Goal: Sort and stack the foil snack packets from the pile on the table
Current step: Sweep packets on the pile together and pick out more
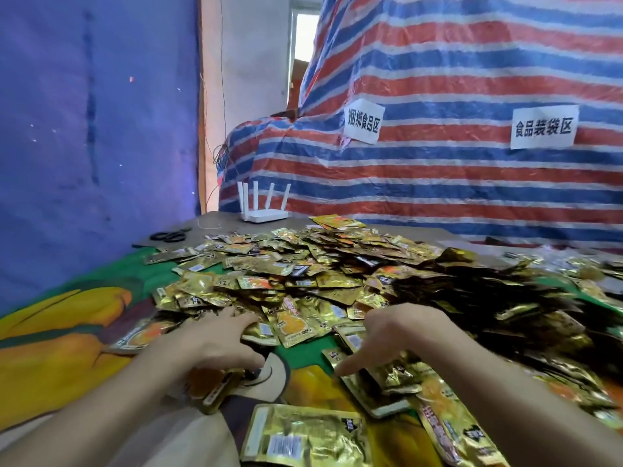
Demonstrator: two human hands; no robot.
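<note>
A big pile of gold foil snack packets (323, 264) covers the middle and right of the table. My left hand (215, 342) is at the pile's near edge, fingers curled over a small stack of packets (215, 389) held edge-up beneath the palm. My right hand (391, 335) reaches down with fingers spread, its fingertips touching loose packets (397, 372) at the near right of the pile. A larger gold packet (303, 436) lies flat, back side up, close to me at the bottom centre.
A green and yellow printed cloth (67, 332) covers the table. A white router with several antennas (263, 210) and black scissors (168, 236) sit at the far left. A striped tarp (438, 163) with two paper signs rises behind; a blue sheet (94, 129) hangs left.
</note>
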